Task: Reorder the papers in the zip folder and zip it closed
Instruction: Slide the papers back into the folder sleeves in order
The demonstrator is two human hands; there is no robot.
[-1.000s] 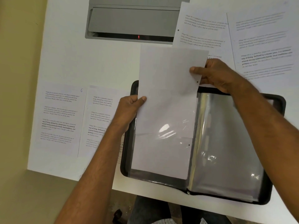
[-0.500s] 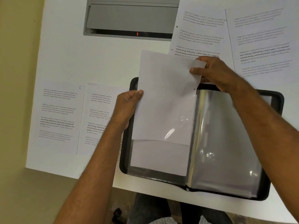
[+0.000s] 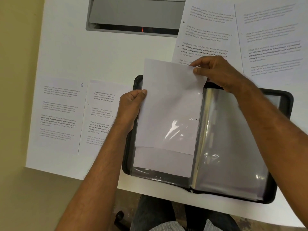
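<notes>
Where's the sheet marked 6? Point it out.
In the head view, the sheet marked 6 lies far left on the table, beside another printed sheet.

A white tabletop (image 3: 108, 60) carries an open black zip folder (image 3: 281, 104) at its near edge. Left of the folder lie two printed sheets (image 3: 60, 110) side by side, the nearer one touching the folder's side. Beyond the folder to the right lie two more printed sheets (image 3: 273, 39). Straight beyond it, a grey recessed panel (image 3: 133, 12) is set into the surface.

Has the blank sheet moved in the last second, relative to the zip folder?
Yes. The blank sheet has slid upward out of the zip folder: its lower edge, earlier near the folder's bottom, now sits higher.
</notes>
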